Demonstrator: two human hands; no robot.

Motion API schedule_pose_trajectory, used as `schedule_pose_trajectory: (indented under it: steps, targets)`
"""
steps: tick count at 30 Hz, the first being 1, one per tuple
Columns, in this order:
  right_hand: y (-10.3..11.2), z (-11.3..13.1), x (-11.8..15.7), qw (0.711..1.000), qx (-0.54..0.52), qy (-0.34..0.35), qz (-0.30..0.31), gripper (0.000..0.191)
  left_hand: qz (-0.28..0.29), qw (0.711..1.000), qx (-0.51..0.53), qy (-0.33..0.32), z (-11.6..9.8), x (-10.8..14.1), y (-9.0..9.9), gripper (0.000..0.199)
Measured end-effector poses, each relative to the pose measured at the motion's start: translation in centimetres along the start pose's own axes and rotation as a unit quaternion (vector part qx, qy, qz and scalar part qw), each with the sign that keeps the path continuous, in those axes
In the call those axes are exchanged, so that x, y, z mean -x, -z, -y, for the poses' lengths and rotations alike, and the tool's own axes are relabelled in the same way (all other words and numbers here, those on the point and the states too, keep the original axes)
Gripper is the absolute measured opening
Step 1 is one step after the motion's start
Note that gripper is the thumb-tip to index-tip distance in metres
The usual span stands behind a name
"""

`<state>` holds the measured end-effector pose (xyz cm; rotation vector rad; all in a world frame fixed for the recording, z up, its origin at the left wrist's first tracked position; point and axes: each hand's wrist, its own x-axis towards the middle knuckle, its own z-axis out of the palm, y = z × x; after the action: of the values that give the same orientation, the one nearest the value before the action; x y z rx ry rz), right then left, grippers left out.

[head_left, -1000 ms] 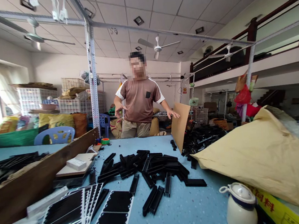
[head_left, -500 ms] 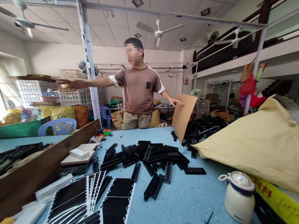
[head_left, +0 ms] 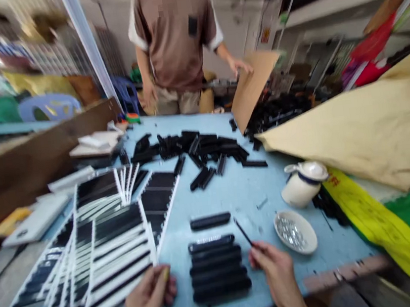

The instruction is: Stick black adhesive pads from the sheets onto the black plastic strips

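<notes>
My right hand is closed around a thin dark tool whose tip points up and left. My left hand is closed at the right edge of the sticker sheets; whether anything is between its fingers is too small to tell. Between the hands lies a row of black bars, with a single black bar just beyond them. A white dish of small shiny pieces sits right of my right hand.
A heap of black bars spans the table's middle. A lidded white jar stands at right beside a yellow strip and a beige sheet. A person stands across the table, one hand at a cardboard piece.
The view has tilted down, and both my hands, the bar row and the dish now show. The person opposite has lowered the outstretched arm.
</notes>
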<state>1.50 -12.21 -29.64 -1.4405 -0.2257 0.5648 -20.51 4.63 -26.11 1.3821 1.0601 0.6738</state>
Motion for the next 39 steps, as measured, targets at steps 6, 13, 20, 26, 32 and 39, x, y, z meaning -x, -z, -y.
schedule_pose_trajectory:
  steps: [6, 13, 20, 26, 32, 39]
  targets:
    - [-0.2, 0.7, 0.1, 0.999, -0.040, -0.009, 0.000, 0.035, -0.025, 1.000, -0.004, -0.002, 1.4, -0.6, 0.1, 0.048]
    - [-1.9, 2.5, -2.6, 0.996, 0.021, 0.066, 0.062, 0.032, -0.004, 0.985, -0.143, -0.095, -1.3, -1.9, -2.2, 0.050]
    - [-3.1, 3.1, -5.6, 0.986, 0.071, 0.094, 0.114, 0.027, 0.025, 0.991, -0.119, -0.052, -2.0, -4.2, -3.5, 0.053]
    - [-3.3, 2.7, -5.0, 0.965, 0.162, 0.110, 0.175, 0.009, 0.087, 0.988, -0.105, -0.074, -2.6, -4.7, -4.2, 0.043]
    - [-2.0, 5.7, -7.6, 0.965, 0.177, 0.158, 0.111, 0.016, 0.020, 0.997, -0.051, -0.048, -3.2, -6.6, -3.9, 0.046]
    - [-3.9, 6.7, -11.0, 0.940, 0.233, 0.195, 0.153, 0.018, -0.002, 0.996, -0.070, -0.058, -2.3, -9.2, -5.1, 0.047]
